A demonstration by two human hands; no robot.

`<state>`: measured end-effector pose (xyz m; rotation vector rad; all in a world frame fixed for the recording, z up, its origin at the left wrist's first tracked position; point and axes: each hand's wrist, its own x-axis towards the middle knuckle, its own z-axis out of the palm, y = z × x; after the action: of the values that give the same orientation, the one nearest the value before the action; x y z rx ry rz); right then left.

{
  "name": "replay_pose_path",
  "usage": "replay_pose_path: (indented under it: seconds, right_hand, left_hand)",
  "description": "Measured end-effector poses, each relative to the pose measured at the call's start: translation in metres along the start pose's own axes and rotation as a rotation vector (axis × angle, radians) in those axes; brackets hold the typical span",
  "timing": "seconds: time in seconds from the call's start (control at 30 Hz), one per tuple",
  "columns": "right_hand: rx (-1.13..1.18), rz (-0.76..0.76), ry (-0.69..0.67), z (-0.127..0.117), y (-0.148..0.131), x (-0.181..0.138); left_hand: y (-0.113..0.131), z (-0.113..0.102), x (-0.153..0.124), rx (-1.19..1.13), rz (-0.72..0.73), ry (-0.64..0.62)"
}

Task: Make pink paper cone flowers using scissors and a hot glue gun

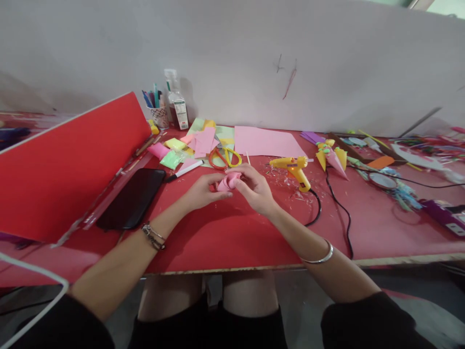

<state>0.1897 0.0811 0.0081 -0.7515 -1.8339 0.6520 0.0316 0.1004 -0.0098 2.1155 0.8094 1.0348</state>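
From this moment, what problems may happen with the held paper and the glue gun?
The curled pink paper sits between the left hand and right hand: it might spring open if they loosen.
The glue gun lies with its nozzle toward the right hand: a burn is possible if it is hot, which I cannot tell.
Its cord passes the right forearm, which might snag it.

Paper roll (228,183) btwn L hand (203,192) & R hand (257,191), over tabletop (214,242), approx ctr.
Scissors (225,156) just behind hands; paper sheet (269,141) farther back, nr wall (232,63). L: marker (191,168), then phone (134,198), then board (80,165) farthest L. Back L: bottle (180,114), w/ cup (160,118) on its L, pens (156,97) in cup. R: glue gun (296,169); paper cone (336,164) farther R, tape roll (382,181) beyond.
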Motion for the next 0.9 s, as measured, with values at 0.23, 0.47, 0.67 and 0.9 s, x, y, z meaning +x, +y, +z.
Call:
replay_pose_path:
  seconds: [0.23, 0.47, 0.67, 0.9]
  right_hand:
    - [0.038, 0.045, 0.075, 0.0005, 0.0031, 0.0013]
    - [0.064, 0.026, 0.058, 0.0015, 0.0044, 0.0015]
    - [0.075, 0.047, 0.032, 0.0033, 0.0053, 0.0013]
    - [0.195, 0.152, -0.028, 0.0059, 0.0085, -0.0020]
  left_hand:
    - [0.0002, -0.0002, 0.0005, -0.115, -0.062, 0.074]
    - [0.0065, 0.0001, -0.0030, -0.108, -0.288, -0.074]
    - [0.0055, 0.0018, -0.0033, -0.066, -0.305, -0.069]
    - [0.0050, 0.0016, -0.0009, -0.105, -0.231, -0.046]
